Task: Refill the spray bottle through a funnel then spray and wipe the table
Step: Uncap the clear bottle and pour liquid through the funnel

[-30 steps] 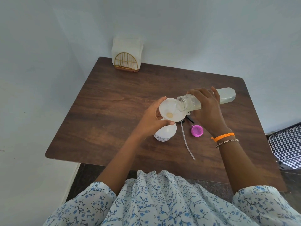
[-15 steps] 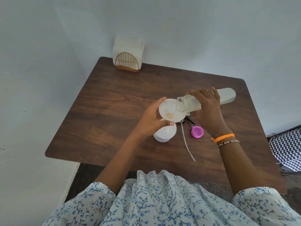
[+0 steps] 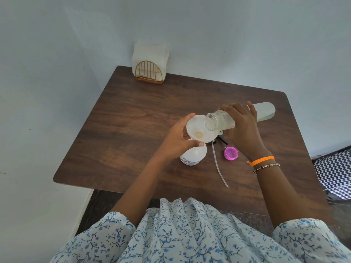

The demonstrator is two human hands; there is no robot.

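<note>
A white funnel [image 3: 197,130] sits in the neck of the white spray bottle [image 3: 193,155] near the middle of the brown table [image 3: 133,118]. My left hand [image 3: 178,139] grips the funnel's rim from the left. My right hand [image 3: 241,128] holds a clear refill bottle [image 3: 266,112] tipped on its side, its open mouth over the funnel. Behind the funnel lies the spray head with its long clear dip tube [image 3: 218,166] on the table.
A pink cap [image 3: 230,153] lies right of the tube. A gold wire holder with white napkins [image 3: 150,70] stands at the table's far left corner against the wall. A zigzag-patterned fabric [image 3: 336,173] is past the right edge.
</note>
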